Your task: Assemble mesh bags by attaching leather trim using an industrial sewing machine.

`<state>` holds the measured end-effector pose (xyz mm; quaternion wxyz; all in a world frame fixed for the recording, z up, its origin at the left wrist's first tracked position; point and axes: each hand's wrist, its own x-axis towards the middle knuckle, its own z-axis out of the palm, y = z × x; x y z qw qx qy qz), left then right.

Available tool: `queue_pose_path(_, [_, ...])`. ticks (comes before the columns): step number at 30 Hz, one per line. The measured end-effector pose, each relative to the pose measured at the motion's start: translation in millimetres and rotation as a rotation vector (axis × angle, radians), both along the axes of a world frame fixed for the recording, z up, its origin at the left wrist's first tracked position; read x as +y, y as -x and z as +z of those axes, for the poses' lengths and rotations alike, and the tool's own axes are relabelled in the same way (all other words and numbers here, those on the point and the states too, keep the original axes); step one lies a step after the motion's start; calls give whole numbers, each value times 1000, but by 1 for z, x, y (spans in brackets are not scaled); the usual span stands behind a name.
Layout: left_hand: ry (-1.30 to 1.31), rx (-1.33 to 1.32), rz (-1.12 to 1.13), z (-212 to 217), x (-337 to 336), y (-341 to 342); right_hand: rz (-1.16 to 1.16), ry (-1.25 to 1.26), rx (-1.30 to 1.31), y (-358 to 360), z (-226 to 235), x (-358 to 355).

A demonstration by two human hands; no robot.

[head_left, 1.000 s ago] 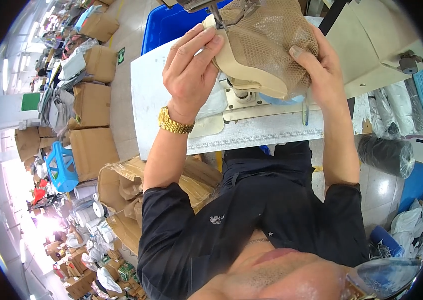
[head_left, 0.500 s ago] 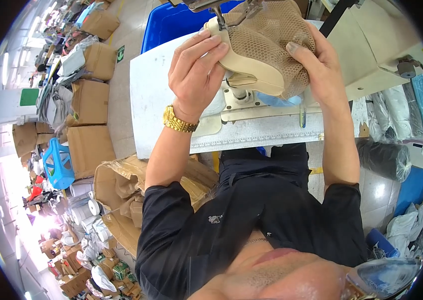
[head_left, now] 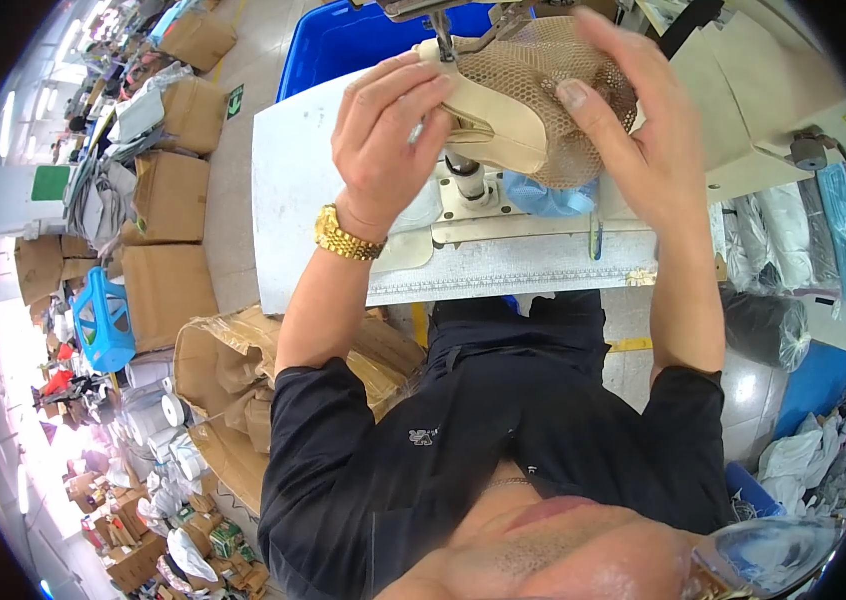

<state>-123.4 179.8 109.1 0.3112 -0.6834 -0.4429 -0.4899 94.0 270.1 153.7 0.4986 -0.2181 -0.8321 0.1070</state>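
Observation:
A tan honeycomb-mesh piece, shaped like a cap (head_left: 533, 75), with a smooth cream panel, lies under the needle of a sewing machine (head_left: 443, 40). The machine's post (head_left: 466, 180) stands below it. My left hand (head_left: 383, 135) is closed with its fingertips pinching the cream edge, close beside the presser foot. On the other side, my right hand (head_left: 638, 120) has thumb and fingers apart around the mesh. Its thumb overlaps the mesh; whether it touches is unclear, and the upper fingers are slightly blurred.
Light blue material (head_left: 553, 195) rests by the post on the white worktable (head_left: 303, 190). A blue bin (head_left: 318, 55) stands beyond the table. To the left are cardboard boxes (head_left: 168, 290) and an open carton (head_left: 213, 350). Plastic-wrapped rolls (head_left: 768, 325) lie at right.
My right hand has loosened from gripping the mesh, its fingers now spread and raised. The piece has turned slightly under the needle, and my left hand keeps its pinch.

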Motion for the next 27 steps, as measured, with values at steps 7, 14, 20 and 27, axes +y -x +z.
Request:
queue_pose_path(7, [-18, 39, 23, -5, -1, -3, 307, 149, -242, 13, -9, 11])
queue_pose_path(14, [33, 25, 13, -5, -2, 3, 468, 463, -145, 19, -19, 13])
queue_pose_path(20, [195, -278, 125, 6, -22, -30, 532, 612, -215, 22, -8, 29])
queue_pose_path(27, [447, -862, 5, 11, -33, -59, 694, 717, -167, 24, -23, 36])
